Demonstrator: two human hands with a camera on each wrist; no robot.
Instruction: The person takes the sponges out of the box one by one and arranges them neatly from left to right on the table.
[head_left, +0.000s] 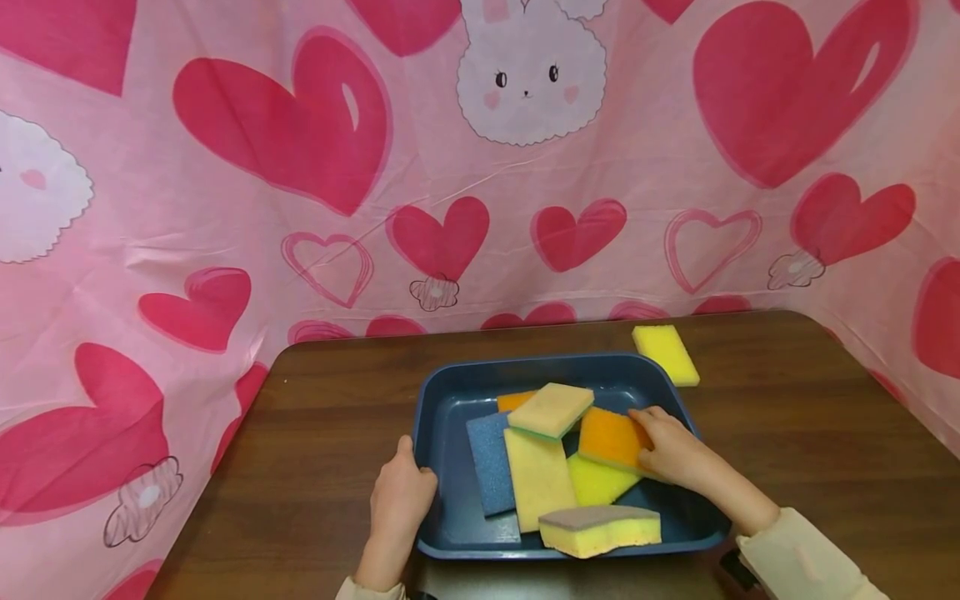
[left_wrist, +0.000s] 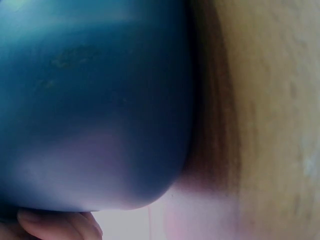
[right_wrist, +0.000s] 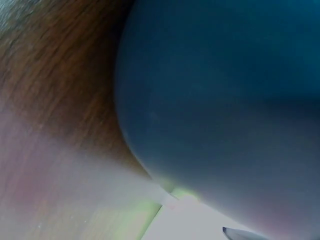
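My left hand [head_left: 401, 493] grips the blue tray [head_left: 453, 475]. At that hand's three o'clock, my right hand [head_left: 677, 450] pinches an orange sponge [head_left: 609, 439].

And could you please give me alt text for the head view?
A person's right hand holds an orange sponge in a blue tray of assorted sponges; the left hand is at the tray's left side. A yellow sponge lies outside it on a brown table, before pink heart-patterned cloth.

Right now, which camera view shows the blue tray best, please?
The head view, because it shows the blue tray from above, rim and inside. The left wrist and right wrist views show only blurred parts of its outside, close up.
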